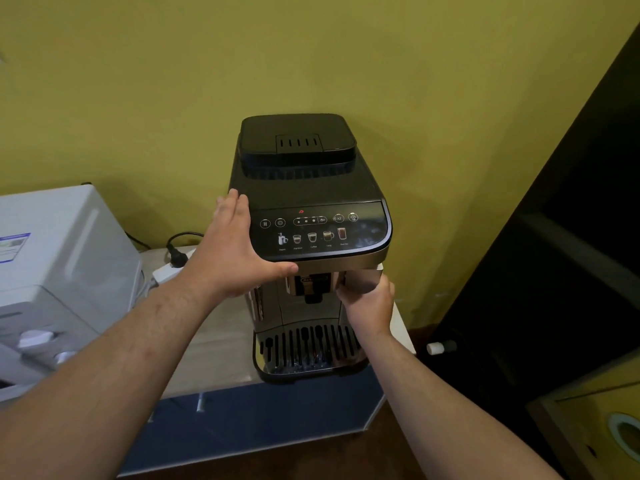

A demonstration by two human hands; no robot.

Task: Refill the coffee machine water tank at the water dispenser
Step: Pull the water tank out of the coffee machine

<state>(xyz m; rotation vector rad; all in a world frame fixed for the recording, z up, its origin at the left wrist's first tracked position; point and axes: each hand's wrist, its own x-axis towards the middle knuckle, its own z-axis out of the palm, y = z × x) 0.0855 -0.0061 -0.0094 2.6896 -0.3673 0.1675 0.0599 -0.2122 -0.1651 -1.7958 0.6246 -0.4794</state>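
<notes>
Both forearms (114, 368) stretch in from below: the left hand (232, 251) lies flat, fingers (232, 211) straight, against the left flank of the coffee machine (311, 188), thumb under its control panel (322, 228). The right hand (369, 303) curls its fingers round the front edge of the water tank (362, 277) at the machine's front right corner, on the counter (214, 341) beside the white water dispenser (59, 258).

Dim, soft, wide-angle edge distortion
</notes>
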